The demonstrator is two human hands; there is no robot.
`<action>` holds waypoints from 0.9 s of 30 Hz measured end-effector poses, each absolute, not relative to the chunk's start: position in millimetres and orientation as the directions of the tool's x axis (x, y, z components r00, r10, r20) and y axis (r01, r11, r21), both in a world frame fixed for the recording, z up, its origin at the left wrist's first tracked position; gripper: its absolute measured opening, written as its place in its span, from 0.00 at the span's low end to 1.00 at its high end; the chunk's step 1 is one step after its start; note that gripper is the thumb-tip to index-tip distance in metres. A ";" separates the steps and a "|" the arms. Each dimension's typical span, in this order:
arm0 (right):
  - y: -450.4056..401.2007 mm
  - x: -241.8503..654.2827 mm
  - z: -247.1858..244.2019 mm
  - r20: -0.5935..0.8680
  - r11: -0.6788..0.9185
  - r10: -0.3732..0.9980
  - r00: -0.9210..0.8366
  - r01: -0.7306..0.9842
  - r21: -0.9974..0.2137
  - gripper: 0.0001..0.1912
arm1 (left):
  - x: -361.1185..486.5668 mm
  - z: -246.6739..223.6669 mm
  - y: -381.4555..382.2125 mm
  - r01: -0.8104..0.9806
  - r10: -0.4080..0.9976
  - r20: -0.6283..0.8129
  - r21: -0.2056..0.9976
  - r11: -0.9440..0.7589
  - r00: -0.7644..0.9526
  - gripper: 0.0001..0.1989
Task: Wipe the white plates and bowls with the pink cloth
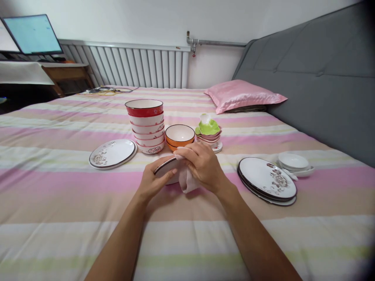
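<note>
Tilted up on edge over the bed, a dark-rimmed white plate [171, 176] is gripped by my left hand [154, 177], thumb on its near face. My right hand [202, 164] is closed on a pale cloth [187, 180], which is folded over the plate's right edge and hides that part of it. Just beyond my hands stand two nested orange bowls [179, 134] and a tall stack of red and white bowls [148, 127]. Small leaf-shaped dishes [208, 130], green on top, are piled behind my right hand.
Flowered plates [113, 153] lie at left. More dark-rimmed plates [266, 177] are stacked at right, beside small white dishes [293, 160] and a white spoon. A pink pillow [243, 93] rests near the grey headboard [310, 74]. Cables [111, 90] lie at the bed's far edge.
</note>
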State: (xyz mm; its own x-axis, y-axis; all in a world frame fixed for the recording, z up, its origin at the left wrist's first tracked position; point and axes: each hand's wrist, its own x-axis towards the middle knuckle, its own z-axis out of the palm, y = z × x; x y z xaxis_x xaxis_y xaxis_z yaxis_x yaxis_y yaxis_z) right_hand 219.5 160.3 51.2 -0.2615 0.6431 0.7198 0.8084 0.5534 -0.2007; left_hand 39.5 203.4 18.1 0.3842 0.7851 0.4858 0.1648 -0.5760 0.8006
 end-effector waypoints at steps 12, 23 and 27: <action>182.6 247.9 25.9 0.634 0.566 0.768 -0.090 0.558 -0.607 0.13 | 43.1 15.5 207.6 0.202 0.884 0.360 0.882 -0.427 0.297 0.16; 189.1 259.5 9.7 0.443 0.434 0.893 -0.078 0.411 -0.802 0.13 | 44.1 17.6 207.0 0.131 0.952 0.253 0.952 -0.277 0.173 0.19; 185.5 261.6 9.8 0.365 0.382 0.924 -0.116 0.346 -0.857 0.20 | 44.0 17.6 207.3 0.113 0.961 0.233 0.962 -0.250 0.149 0.21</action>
State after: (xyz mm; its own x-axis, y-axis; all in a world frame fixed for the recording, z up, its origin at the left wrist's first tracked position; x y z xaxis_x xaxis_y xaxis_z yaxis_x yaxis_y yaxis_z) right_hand 261.6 185.5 9.8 -0.1160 0.9236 0.3653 0.3464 0.3823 -0.8566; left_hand 44.0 207.3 17.6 0.1493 0.9610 0.2327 0.1126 -0.2504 0.9616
